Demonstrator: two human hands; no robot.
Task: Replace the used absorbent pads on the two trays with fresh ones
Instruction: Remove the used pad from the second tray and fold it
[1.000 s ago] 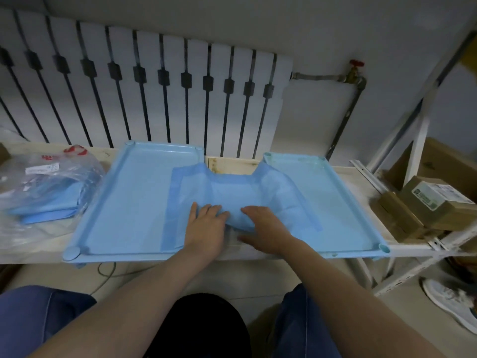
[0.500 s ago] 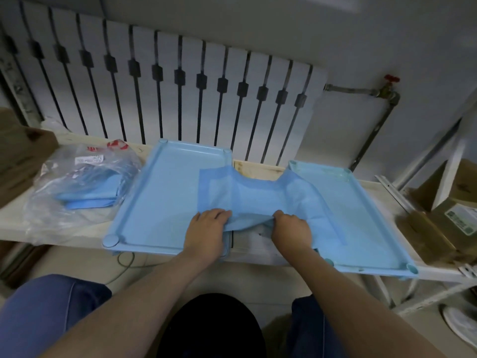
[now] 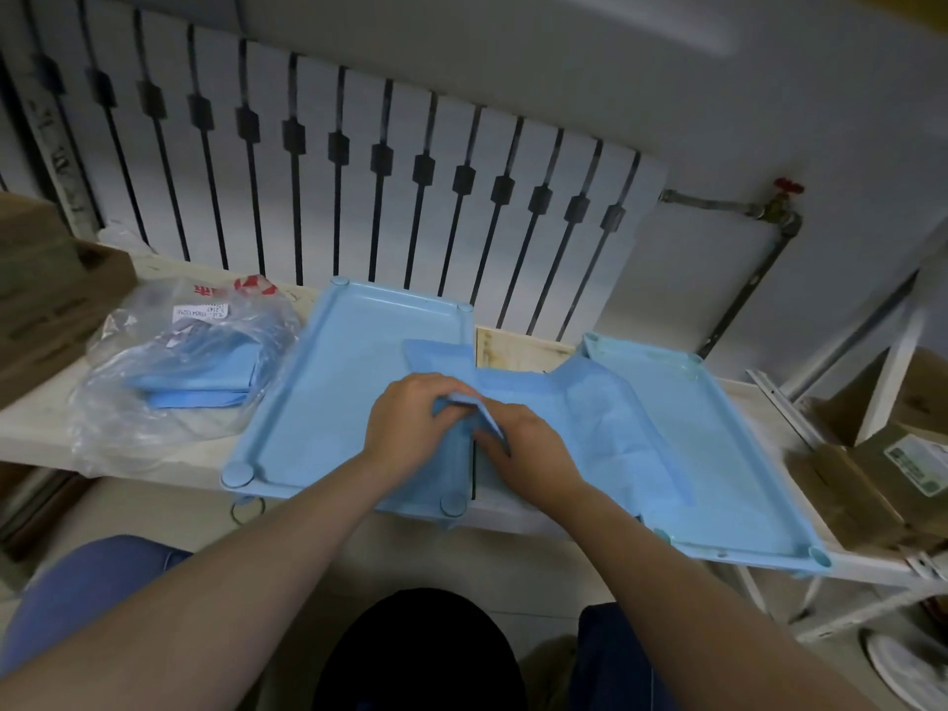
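Both forearms are pointing in from 7 and 5 o'clock, converging at frame centre. Left hand (image 3: 410, 425) is sitting knuckles-up, fingers curled, pinching a raised fold of the blue pad (image 3: 595, 418). Right hand (image 3: 531, 451) is sitting at 4 o'clock of it, nearly touching, with fingers curled down and gripping the same fold from the other side. The flap is standing up between the two hands. Thumbs are hiding under the fold, so can't tell their placement.

Pad is lying draped across both trays, bridging the gap between them. One end is resting on the left tray (image 3: 318, 402), the other on the right tray (image 3: 728, 454), and it is wrinkling in the middle. Trays are sitting side by side on the shelf (image 3: 36, 428), the right one angled.

Clear bag of folded blue pads (image 3: 190, 372) is lying at 9 o'clock of the left tray. Radiator (image 3: 359, 171) is running along 12 o'clock. Cardboard boxes (image 3: 892, 474) are sitting at 3 o'clock.
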